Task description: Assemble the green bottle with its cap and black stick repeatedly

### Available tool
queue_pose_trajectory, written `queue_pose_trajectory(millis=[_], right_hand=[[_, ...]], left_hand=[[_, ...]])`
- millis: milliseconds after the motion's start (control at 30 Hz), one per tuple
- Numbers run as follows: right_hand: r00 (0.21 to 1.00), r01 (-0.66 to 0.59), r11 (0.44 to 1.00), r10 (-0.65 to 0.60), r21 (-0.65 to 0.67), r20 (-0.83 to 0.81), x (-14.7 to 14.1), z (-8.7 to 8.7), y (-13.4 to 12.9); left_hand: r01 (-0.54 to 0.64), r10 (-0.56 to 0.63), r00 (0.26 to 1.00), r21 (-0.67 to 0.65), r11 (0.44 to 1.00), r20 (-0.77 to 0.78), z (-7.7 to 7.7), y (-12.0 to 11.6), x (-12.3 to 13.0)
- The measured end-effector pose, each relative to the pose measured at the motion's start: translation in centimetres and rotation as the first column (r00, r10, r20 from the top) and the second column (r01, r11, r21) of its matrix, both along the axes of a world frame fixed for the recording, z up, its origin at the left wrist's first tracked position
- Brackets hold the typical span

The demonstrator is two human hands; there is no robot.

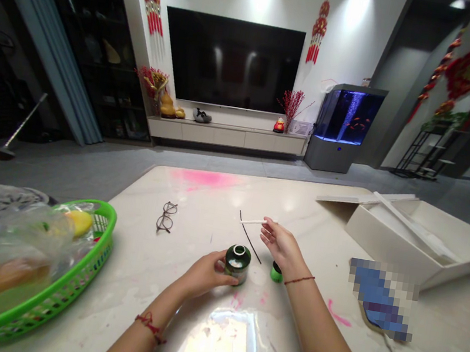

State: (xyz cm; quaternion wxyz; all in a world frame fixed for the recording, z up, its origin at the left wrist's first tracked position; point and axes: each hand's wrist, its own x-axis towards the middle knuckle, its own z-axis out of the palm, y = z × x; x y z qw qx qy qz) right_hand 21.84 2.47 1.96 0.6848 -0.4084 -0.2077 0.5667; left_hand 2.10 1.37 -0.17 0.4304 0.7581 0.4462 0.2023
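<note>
Within the curled left grip [206, 274] sits a green jar [237, 267], the right grip [280, 243] pinching a white stick [253, 222].

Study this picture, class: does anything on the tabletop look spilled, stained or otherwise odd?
Yes: the pale tabletop is marked pink. A hazy patch lies at its far edge, faint smears near the green jar, and a streak farther right. They look odd against the light surface, perhaps spilled colour; the source is unclear.

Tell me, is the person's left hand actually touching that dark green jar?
Touching. The head camera's view shows the left hand against the dark green jar, thumb along its lower front and fingers at its side.
</note>
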Motion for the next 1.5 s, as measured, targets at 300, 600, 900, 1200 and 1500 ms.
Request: queue_pose_trajectory(millis=[300, 600, 900, 1200, 1500], right_hand=[[0.973, 0.091, 0.995, -0.099, 0.05, 0.21, -0.6, 0.5, -0.3], [0.81, 0.112, 0.955, -0.247, 0.274, 0.532, -1.9, 1.7, -0.9], [0.636, 0.0, 0.946, -0.25, 0.324, 0.73, -2.7, 1.8, -1.7], [0.495, -0.208, 0.94, -0.137, 0.27, 0.858, -3.0, 1.2, -2.1], [0.517, -0.228, 0.944, -0.09, 0.239, 0.851, -2.8, 0.8, -2.2]], left_hand=[[0.016, -0.016, 1.0, 0.013, 1.0, 0.007, -0.2, 0.2, 0.0], [0.011, -0.011, 1.0, -0.004, 1.0, -0.002, 0.2, 0.0, 0.0], [0.025, -0.025, 0.999, -0.004, 1.0, 0.037, 0.3, -0.1, 0.1], [0.025, -0.025, 0.999, 0.011, 1.0, 0.022, 0.0, 0.0, 0.1], [0.017, -0.018, 1.0, 0.031, 0.999, 0.023, 0.0, -0.2, 0.1]])
